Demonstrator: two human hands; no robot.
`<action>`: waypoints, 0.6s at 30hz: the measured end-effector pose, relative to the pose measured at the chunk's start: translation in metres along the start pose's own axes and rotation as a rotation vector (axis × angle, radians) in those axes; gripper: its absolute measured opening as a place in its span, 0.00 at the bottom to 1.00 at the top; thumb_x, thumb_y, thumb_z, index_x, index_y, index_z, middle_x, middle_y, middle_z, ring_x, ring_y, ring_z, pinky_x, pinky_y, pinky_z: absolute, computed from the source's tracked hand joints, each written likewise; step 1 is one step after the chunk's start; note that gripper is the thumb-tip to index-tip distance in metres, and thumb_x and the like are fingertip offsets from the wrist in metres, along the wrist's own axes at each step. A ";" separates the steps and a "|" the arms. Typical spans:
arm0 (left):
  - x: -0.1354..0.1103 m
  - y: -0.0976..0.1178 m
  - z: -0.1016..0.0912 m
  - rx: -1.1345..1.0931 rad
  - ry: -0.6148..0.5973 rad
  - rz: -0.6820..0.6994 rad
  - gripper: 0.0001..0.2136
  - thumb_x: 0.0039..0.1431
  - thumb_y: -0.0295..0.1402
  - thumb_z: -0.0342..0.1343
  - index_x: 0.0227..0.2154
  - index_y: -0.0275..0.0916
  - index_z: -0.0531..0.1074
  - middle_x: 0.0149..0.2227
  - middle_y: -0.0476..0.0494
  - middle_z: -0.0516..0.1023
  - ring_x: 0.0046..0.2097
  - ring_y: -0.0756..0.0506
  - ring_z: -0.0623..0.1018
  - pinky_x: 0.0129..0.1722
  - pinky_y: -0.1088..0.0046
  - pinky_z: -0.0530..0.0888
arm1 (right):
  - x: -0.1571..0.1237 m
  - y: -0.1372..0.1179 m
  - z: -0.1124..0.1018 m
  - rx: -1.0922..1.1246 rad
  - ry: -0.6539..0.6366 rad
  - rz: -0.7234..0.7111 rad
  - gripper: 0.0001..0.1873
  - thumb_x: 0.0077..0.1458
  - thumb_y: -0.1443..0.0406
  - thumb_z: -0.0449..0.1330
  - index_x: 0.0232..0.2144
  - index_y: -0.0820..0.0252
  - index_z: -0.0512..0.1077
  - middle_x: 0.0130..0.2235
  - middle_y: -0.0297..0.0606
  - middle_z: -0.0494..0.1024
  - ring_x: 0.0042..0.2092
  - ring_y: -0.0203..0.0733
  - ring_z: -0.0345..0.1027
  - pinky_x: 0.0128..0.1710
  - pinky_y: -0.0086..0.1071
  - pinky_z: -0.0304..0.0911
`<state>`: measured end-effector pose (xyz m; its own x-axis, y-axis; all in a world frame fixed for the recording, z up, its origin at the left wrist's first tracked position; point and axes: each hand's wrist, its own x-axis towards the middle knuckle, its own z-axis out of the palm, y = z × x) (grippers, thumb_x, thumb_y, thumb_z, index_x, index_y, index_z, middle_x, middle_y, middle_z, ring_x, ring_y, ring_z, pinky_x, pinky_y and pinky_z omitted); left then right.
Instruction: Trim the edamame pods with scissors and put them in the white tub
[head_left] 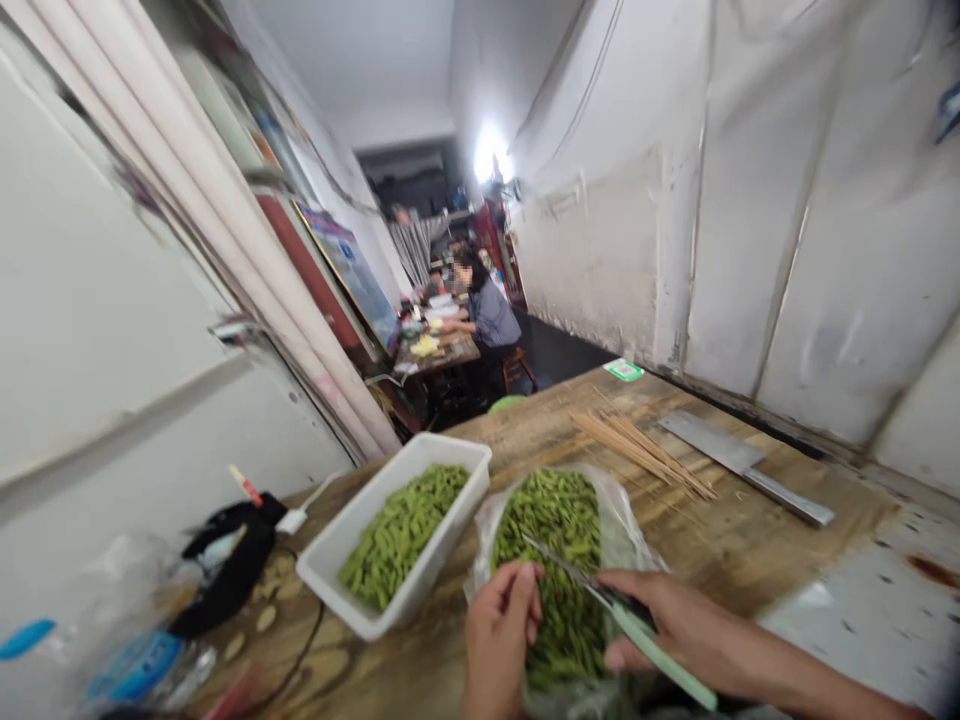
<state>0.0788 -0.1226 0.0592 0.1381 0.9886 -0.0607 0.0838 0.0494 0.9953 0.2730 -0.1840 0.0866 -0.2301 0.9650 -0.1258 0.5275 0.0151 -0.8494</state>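
A clear plastic bag (626,510) full of green pods (555,510), which look like edamame, lies open in front of me. Over it, my right hand (660,610) grips scissors (652,645) with pale green and black handles, their blades pointing left toward my other hand. My left hand (506,625) is closed at the bag's near left side, thumb and fingertips pinched together. Whatever sits in that pinch is too small or hidden to make out. Left of the bag, more green pods (409,530) fill part of a white plastic tub (360,615).
On the wooden table (517,435) lie bamboo skewers (637,450), a cleaver (720,450) and a green-and-white card (624,370). A black bag (232,565), charger (292,520) and plastic bottle (150,665) crowd the left. Farther back, a person (491,310) sits at another table.
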 end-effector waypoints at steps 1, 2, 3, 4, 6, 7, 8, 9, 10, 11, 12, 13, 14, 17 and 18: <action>-0.001 0.005 0.000 0.006 -0.004 0.008 0.22 0.47 0.53 0.57 0.26 0.35 0.74 0.17 0.53 0.65 0.18 0.54 0.61 0.18 0.79 0.57 | 0.000 -0.002 -0.002 -0.012 -0.021 -0.011 0.18 0.47 0.57 0.63 0.40 0.60 0.73 0.33 0.33 0.77 0.34 0.41 0.67 0.32 0.24 0.59; -0.002 0.008 -0.001 0.013 -0.016 0.014 0.20 0.48 0.51 0.57 0.25 0.35 0.74 0.17 0.53 0.65 0.18 0.54 0.62 0.19 0.79 0.57 | 0.000 -0.004 -0.004 -0.009 -0.046 -0.032 0.18 0.49 0.56 0.63 0.41 0.59 0.72 0.34 0.32 0.76 0.34 0.40 0.66 0.33 0.24 0.59; -0.002 0.010 0.000 0.016 -0.026 0.005 0.19 0.49 0.50 0.57 0.25 0.35 0.74 0.17 0.52 0.66 0.18 0.54 0.62 0.19 0.79 0.58 | 0.000 -0.006 -0.006 0.009 -0.066 -0.052 0.18 0.51 0.55 0.62 0.41 0.59 0.72 0.36 0.32 0.76 0.36 0.40 0.66 0.34 0.24 0.59; -0.002 0.011 0.000 0.018 -0.034 -0.003 0.18 0.49 0.49 0.57 0.25 0.35 0.74 0.17 0.52 0.66 0.18 0.54 0.62 0.18 0.79 0.58 | 0.001 -0.008 -0.008 0.019 -0.077 -0.057 0.18 0.52 0.55 0.61 0.41 0.59 0.71 0.36 0.32 0.75 0.36 0.40 0.66 0.35 0.24 0.59; -0.002 0.011 0.001 0.018 -0.037 -0.017 0.18 0.50 0.48 0.57 0.26 0.35 0.74 0.17 0.52 0.67 0.18 0.54 0.63 0.18 0.79 0.58 | 0.001 -0.010 -0.009 0.008 -0.089 -0.041 0.17 0.52 0.55 0.60 0.40 0.61 0.71 0.35 0.33 0.75 0.35 0.39 0.66 0.33 0.24 0.59; -0.002 0.011 0.002 0.016 -0.035 -0.019 0.18 0.50 0.48 0.57 0.25 0.35 0.74 0.16 0.52 0.66 0.17 0.54 0.63 0.18 0.79 0.58 | 0.001 -0.011 -0.009 0.001 -0.093 -0.033 0.17 0.52 0.55 0.60 0.40 0.61 0.71 0.35 0.33 0.75 0.34 0.39 0.66 0.33 0.24 0.59; -0.002 0.011 0.003 0.015 -0.031 -0.019 0.18 0.50 0.48 0.57 0.25 0.35 0.74 0.16 0.52 0.66 0.17 0.54 0.63 0.17 0.79 0.58 | 0.001 -0.010 -0.009 -0.005 -0.098 -0.029 0.17 0.52 0.55 0.60 0.40 0.61 0.71 0.35 0.33 0.75 0.34 0.40 0.66 0.33 0.24 0.59; -0.001 0.011 0.003 0.014 -0.027 -0.019 0.18 0.49 0.48 0.57 0.25 0.35 0.74 0.16 0.52 0.66 0.17 0.53 0.63 0.17 0.79 0.58 | 0.002 -0.010 -0.009 -0.006 -0.106 -0.025 0.17 0.52 0.55 0.61 0.40 0.61 0.71 0.36 0.34 0.75 0.35 0.40 0.66 0.33 0.24 0.59; -0.001 0.011 0.004 0.014 -0.024 -0.022 0.18 0.48 0.48 0.57 0.24 0.35 0.74 0.16 0.52 0.66 0.17 0.53 0.63 0.17 0.79 0.57 | 0.002 -0.009 -0.009 -0.010 -0.110 -0.024 0.18 0.51 0.55 0.61 0.40 0.61 0.71 0.35 0.34 0.76 0.35 0.41 0.66 0.33 0.24 0.59; -0.001 0.012 0.004 0.014 -0.023 -0.024 0.18 0.48 0.49 0.58 0.23 0.36 0.74 0.15 0.52 0.66 0.17 0.53 0.62 0.17 0.79 0.57 | 0.004 -0.008 -0.008 -0.014 -0.115 -0.021 0.18 0.51 0.55 0.61 0.40 0.61 0.72 0.35 0.34 0.76 0.36 0.41 0.67 0.33 0.24 0.59; 0.000 0.012 0.004 0.014 -0.027 -0.027 0.18 0.47 0.49 0.58 0.22 0.36 0.74 0.15 0.52 0.66 0.17 0.53 0.62 0.17 0.79 0.57 | 0.005 -0.008 -0.008 -0.022 -0.115 -0.018 0.18 0.50 0.55 0.61 0.40 0.61 0.72 0.35 0.34 0.76 0.36 0.42 0.67 0.33 0.25 0.59; 0.000 0.012 0.005 0.014 -0.035 -0.027 0.18 0.47 0.49 0.58 0.22 0.36 0.73 0.15 0.51 0.66 0.17 0.53 0.63 0.17 0.79 0.57 | 0.006 -0.008 -0.008 -0.029 -0.111 -0.013 0.18 0.50 0.55 0.61 0.40 0.60 0.72 0.36 0.34 0.76 0.36 0.42 0.67 0.34 0.25 0.59; 0.000 0.011 0.005 0.016 -0.041 -0.021 0.18 0.47 0.49 0.58 0.21 0.36 0.73 0.15 0.51 0.66 0.17 0.53 0.63 0.17 0.79 0.57 | 0.006 -0.009 -0.007 -0.033 -0.105 -0.006 0.18 0.49 0.56 0.62 0.40 0.60 0.72 0.36 0.34 0.77 0.36 0.42 0.67 0.34 0.25 0.59; 0.002 0.002 0.007 0.052 -0.019 0.011 0.17 0.48 0.49 0.58 0.20 0.37 0.73 0.14 0.51 0.65 0.16 0.52 0.62 0.17 0.78 0.57 | 0.007 -0.009 -0.004 -0.028 -0.071 0.019 0.18 0.47 0.57 0.62 0.41 0.58 0.73 0.38 0.36 0.78 0.38 0.44 0.69 0.36 0.26 0.61; 0.003 -0.001 0.006 0.074 -0.002 0.016 0.17 0.48 0.48 0.58 0.19 0.38 0.73 0.14 0.52 0.65 0.16 0.52 0.62 0.17 0.78 0.57 | 0.007 -0.007 -0.003 -0.032 -0.057 0.021 0.17 0.47 0.59 0.62 0.40 0.58 0.73 0.38 0.37 0.78 0.38 0.45 0.70 0.37 0.26 0.61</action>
<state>0.0854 -0.1202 0.0571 0.1425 0.9888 -0.0447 0.1541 0.0225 0.9878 0.2696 -0.1762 0.0930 -0.2647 0.9486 -0.1733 0.5581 0.0041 -0.8298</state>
